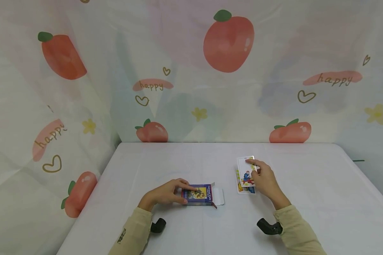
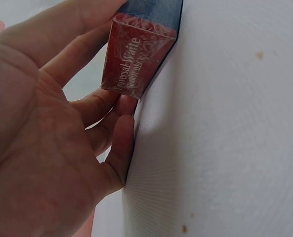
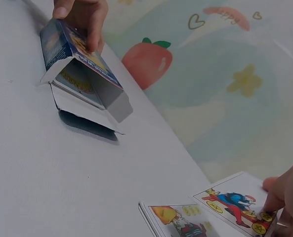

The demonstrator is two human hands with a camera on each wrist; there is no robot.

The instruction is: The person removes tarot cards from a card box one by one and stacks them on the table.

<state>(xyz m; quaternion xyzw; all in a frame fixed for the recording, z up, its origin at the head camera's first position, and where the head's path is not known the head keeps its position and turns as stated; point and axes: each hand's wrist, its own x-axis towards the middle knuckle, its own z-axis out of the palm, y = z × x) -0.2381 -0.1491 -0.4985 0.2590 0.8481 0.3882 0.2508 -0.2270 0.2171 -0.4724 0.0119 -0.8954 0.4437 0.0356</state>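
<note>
My left hand (image 1: 169,192) grips a blue tarot card box (image 1: 191,203) lying on the table, the thumb along its near side and fingers over the top. The box's red end (image 2: 131,57), lettered "Universal Waite Tarot Deck", shows in the left wrist view. Its flap (image 3: 79,106) hangs open on the right, and some cards are visible inside. Between thumb and fingers, my right hand (image 1: 268,181) pinches a tarot card (image 1: 245,169) by its right edge. That card overlaps a small stack of tarot cards (image 1: 240,190) on the table.
A white cloth covers the table (image 1: 166,159). Patterned curtain (image 1: 185,42) rises behind it and along the left. Black curved pieces (image 1: 158,225) sit at both wrists, beside the sleeves (image 1: 297,226).
</note>
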